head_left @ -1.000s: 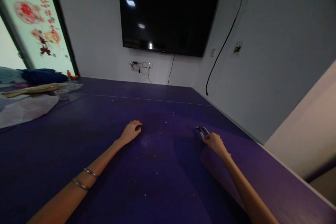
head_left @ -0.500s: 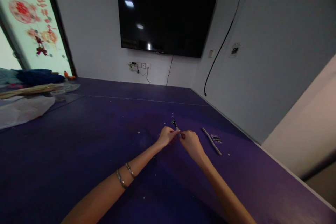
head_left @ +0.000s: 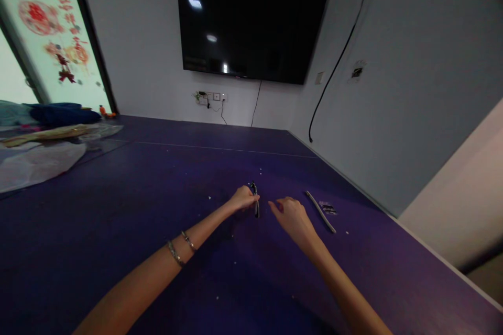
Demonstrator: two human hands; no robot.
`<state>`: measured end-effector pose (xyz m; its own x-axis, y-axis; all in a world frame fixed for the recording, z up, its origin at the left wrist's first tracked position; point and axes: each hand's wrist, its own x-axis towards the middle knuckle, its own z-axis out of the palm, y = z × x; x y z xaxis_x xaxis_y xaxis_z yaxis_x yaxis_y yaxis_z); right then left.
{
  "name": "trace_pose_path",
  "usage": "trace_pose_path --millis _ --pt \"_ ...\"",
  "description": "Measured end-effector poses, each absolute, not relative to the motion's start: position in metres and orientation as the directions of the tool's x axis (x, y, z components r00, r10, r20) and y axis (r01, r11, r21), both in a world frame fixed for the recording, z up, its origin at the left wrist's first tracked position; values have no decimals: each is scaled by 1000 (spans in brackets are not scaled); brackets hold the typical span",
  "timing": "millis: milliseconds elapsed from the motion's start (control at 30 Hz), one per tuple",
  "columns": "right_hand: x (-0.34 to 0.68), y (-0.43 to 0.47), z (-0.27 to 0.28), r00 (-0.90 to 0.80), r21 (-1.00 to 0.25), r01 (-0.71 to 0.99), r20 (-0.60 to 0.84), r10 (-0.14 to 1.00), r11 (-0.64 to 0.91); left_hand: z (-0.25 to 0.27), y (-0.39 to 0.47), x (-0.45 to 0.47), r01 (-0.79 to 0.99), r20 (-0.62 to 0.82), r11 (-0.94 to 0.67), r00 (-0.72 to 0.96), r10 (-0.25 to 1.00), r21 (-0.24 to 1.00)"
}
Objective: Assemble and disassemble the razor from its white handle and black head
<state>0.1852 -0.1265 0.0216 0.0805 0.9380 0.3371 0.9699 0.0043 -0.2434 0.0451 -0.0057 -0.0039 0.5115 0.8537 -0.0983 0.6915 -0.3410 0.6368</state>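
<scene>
My left hand (head_left: 242,199) pinches a slim dark and silver razor (head_left: 257,209) between thumb and fingers. Its small head points away from me and its handle hangs toward me. To the right, my right hand (head_left: 293,215) is apart from the razor, thumb and index finger stretched out with nothing between them. A pale grey curved strip (head_left: 320,213) lies on the purple surface (head_left: 188,282) just beyond my right hand. Beside the strip is a small clear packet (head_left: 328,208) with dark pieces inside.
Small white scraps (head_left: 209,198) dot the purple surface. Plastic bags (head_left: 47,165) and folded dark blue cloth (head_left: 65,115) lie at the far left. A television (head_left: 251,26) hangs on the back wall, and a black cable (head_left: 334,68) dangles at the right.
My right hand has let go of the razor and moved slightly right, its fingers opening. My left hand has shifted a little left with the razor, whose handle now shows.
</scene>
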Motion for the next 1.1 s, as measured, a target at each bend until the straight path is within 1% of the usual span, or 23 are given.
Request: trace_pose_path --millis 100,200,333,500,700,900,1100 --pt "216 -130 24 155 -257 963 295 943 -78 3 15 23 756 -138 -338 487 862 560" --pt "253 -134 21 235 -269 949 252 939 -165 5 38 1 814 -147 -351 460 875 462" --pt "298 -137 7 347 -231 926 215 913 -298 -2 58 -16 852 -143 -395 463 875 342" --pt "332 -143 -4 388 -209 912 170 906 -352 -11 68 -18 863 -163 -446 488 857 238" --pt "346 -144 -10 418 -202 898 120 900 -390 -11 68 -17 851 -135 -487 515 846 197" --pt "368 -131 -25 422 -140 899 28 906 -415 -8 56 -28 860 -144 -467 499 855 206" --pt "382 -118 -37 339 -210 917 -43 940 -340 -17 40 -35 876 -83 -436 460 884 208"
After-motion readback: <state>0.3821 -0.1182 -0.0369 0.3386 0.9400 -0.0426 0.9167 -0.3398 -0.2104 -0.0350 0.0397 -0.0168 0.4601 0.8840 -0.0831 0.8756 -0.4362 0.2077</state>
